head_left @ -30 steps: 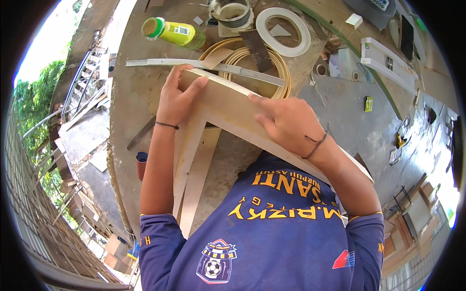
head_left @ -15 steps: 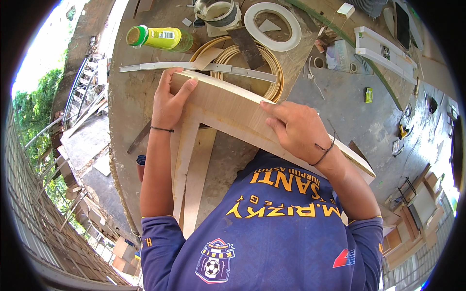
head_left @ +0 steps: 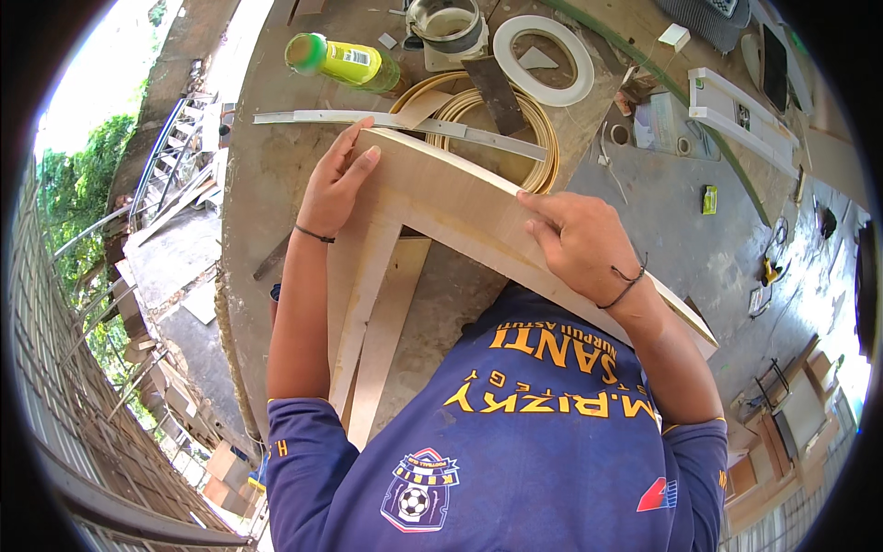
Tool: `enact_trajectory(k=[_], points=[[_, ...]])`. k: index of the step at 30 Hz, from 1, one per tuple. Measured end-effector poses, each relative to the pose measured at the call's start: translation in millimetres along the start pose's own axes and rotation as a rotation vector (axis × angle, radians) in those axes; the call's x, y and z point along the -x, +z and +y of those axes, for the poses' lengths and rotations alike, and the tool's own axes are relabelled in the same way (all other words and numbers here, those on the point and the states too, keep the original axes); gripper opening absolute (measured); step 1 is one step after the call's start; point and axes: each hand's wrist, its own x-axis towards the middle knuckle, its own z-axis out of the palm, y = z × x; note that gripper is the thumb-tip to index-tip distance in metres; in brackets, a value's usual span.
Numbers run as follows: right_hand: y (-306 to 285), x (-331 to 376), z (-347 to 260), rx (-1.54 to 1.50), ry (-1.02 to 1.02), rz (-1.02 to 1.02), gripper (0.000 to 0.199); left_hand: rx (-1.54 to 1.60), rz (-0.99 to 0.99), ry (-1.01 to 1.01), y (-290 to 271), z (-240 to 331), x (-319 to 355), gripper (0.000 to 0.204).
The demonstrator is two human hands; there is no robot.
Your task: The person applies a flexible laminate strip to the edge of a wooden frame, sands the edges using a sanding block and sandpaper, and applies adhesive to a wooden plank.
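A pale wooden frame of boards (head_left: 451,198) leans tilted in front of me, its wide board slanting down to the right. My left hand (head_left: 338,189) holds the upper left corner, its thumb on the near side and its fingers partly hidden round the edge. My right hand (head_left: 587,241) grips the same board further right, with the index finger along the light top edge (head_left: 451,161) and the thumb on the face. Narrower wooden legs run down from the left corner towards my lap.
Beyond the frame lie a thin metal strip (head_left: 322,118), coiled yellowish edging (head_left: 552,152), a white ring-shaped roll (head_left: 579,46) and a green-capped bottle (head_left: 372,69). A round metal-rimmed tool (head_left: 451,51) stands at the back. White channel pieces (head_left: 745,129) rest at right.
The whole scene has shifted a little rightward in view. My left thumb and fingers have shifted slightly at the corner; my right hand keeps its place on the board.
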Motion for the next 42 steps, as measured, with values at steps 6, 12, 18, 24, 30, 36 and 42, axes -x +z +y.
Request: enact_trajectory(k=[6, 12, 18, 24, 30, 36, 42], points=[[2, -1, 1, -0.022, -0.031, 0.036, 0.028, -0.260, -0.019, 0.096, 2, 2, 1, 0.069], [5, -2, 1, -0.047, -0.003, 0.043, 0.027, -0.398, 0.001, 0.132, 5, 0, 0, 0.072], [5, 1, 4, -0.029, 0.002, 0.041, 0.028, -0.493, 0.124, 0.167, 13, -1, 1, 0.072], [-10, 28, 7, 0.042, 0.080, 0.036, 0.031, -0.962, 0.174, 0.548, 32, 7, 8, 0.029], [-56, 108, 41, -0.079, 0.225, 0.057, 0.026, -0.612, 0.080, 0.496, 17, -2, -4, 0.021], [-76, 176, 59, -0.077, 0.381, 0.213, 0.020, -0.422, -0.065, 0.282, -5, -2, -18, 0.017], [-72, 181, 62, 0.114, 0.400, 0.201, 0.019, -0.320, -0.086, 0.221, -17, -12, -26, 0.017]])
